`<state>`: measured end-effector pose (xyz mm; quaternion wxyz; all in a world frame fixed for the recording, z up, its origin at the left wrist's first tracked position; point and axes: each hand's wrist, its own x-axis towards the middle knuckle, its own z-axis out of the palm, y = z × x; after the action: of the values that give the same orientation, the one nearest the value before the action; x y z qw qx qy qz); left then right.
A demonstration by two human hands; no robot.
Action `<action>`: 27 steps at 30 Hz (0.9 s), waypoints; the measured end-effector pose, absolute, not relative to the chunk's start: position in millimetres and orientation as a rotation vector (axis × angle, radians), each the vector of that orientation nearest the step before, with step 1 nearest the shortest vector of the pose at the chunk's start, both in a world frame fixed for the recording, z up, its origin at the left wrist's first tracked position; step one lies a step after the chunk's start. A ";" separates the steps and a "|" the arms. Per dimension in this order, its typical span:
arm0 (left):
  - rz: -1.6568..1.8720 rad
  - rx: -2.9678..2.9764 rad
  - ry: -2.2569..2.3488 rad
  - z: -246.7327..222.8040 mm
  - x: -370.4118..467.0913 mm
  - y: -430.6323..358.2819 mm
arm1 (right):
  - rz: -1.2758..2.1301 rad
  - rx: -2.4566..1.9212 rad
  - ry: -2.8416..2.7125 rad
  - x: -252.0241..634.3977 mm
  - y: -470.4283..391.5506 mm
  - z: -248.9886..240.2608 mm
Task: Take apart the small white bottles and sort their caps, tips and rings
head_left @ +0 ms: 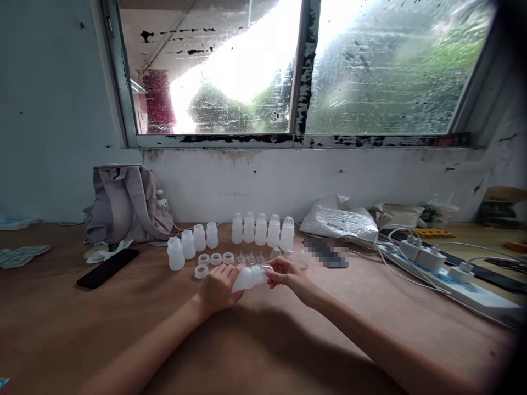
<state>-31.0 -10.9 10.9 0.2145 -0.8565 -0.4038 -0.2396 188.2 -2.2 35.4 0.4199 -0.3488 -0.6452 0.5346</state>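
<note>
A translucent white baby bottle [246, 278] lies tilted on its side above the tabletop, its base in my left hand [219, 286], whose fingers wrap round it. At its other end, my right hand [290, 277] pinches a clear dome cap [263, 267] against the neck; whether the cap is seated I cannot tell. Just beyond my hands lie several white collar rings [216, 259], clear nipples [251, 258] and clear caps [303, 260]. Several open bottles [176, 255] stand upright at the left. Further back, a row of capped bottles [261, 230] stands upright.
A black phone [107, 269] and a grey backpack [123, 203] are on the left of the brown table [230, 345]. To the right are a silvery pouch [341, 222], a power strip [477, 293] with plugged-in chargers [428, 258], and loose white cables. A wall with a window stands behind.
</note>
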 end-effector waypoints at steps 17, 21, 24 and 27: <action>-0.623 -2.481 -1.125 61.8 -16.4 -59.3 | 1.564 -0.944 -1.593 204.1 -29.6 67.8; -0.713 -2.444 -1.285 50.1 -47.6 -58.7 | 1.382 -1.099 -1.528 238.8 -12.6 73.3; -0.750 -2.316 -1.525 38.2 -76.7 -49.8 | 1.149 -1.348 -1.529 280.9 12.2 70.8; -0.790 -2.368 -1.485 29.4 -73.0 -40.1 | 0.902 -1.436 -1.800 302.2 34.5 57.6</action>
<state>-73.0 -40.1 29.4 0.1182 -0.8096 -0.5076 -0.2700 302.2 34.5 57.6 0.3281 -0.5484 -0.6877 0.3447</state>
